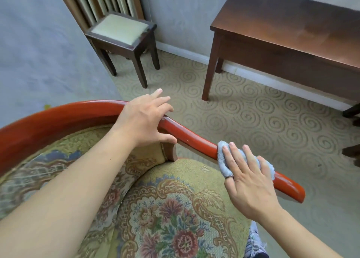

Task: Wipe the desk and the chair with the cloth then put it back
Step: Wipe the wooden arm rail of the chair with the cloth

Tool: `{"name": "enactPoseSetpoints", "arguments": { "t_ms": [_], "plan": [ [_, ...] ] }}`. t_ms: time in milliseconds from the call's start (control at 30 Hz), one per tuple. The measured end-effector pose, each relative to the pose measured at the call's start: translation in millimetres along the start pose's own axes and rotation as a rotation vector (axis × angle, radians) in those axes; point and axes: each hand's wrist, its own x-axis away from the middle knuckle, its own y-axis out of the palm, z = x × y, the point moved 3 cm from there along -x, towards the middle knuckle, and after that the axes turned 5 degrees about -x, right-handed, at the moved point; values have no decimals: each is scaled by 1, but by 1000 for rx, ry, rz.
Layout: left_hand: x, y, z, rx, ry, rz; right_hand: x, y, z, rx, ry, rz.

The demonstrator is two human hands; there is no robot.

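Observation:
An armchair with a red-brown wooden frame [194, 136] and a floral cushion [171, 215] fills the lower half of the head view. My right hand [251, 181] presses a light blue cloth [224, 160] onto the chair's right armrest, fingers spread flat over it. My left hand [144, 121] rests on the curved top rail of the frame, fingers apart, holding nothing. The dark wooden desk [288, 30] stands against the wall at the upper right.
A small dark stool with a pale cushion [120, 31] stands by the radiator at the upper left. Patterned carpet [243, 117] lies between the armchair and the desk. Dark furniture feet [351, 133] show at the right edge.

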Motion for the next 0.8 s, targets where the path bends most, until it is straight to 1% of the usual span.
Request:
{"name": "enactPoseSetpoints", "arguments": {
  "t_ms": [67,200,233,300,433,633,700,800],
  "plan": [
    [17,-6,-19,-51,-73,-24,-13,0,-15,-19,-22,-30],
    [36,-13,-55,-192,-153,92,-41,7,-55,-91,-67,-75],
    [36,-14,-59,-241,-173,98,-49,10,-67,-123,-75,-73],
    [32,-12,-59,-322,-207,58,-67,14,-89,-193,-111,-63],
    [24,-6,-55,-319,-215,14,-103,7,-122,-357,-198,-61],
    [26,-7,-56,-290,-182,58,-143,-25,-146,-568,-293,-110],
    [26,-7,-56,-294,-175,83,-147,-26,-145,-555,-335,-125],
    [28,-7,-57,-301,-171,94,-136,-17,-128,-433,-383,-121]
  ]
}}
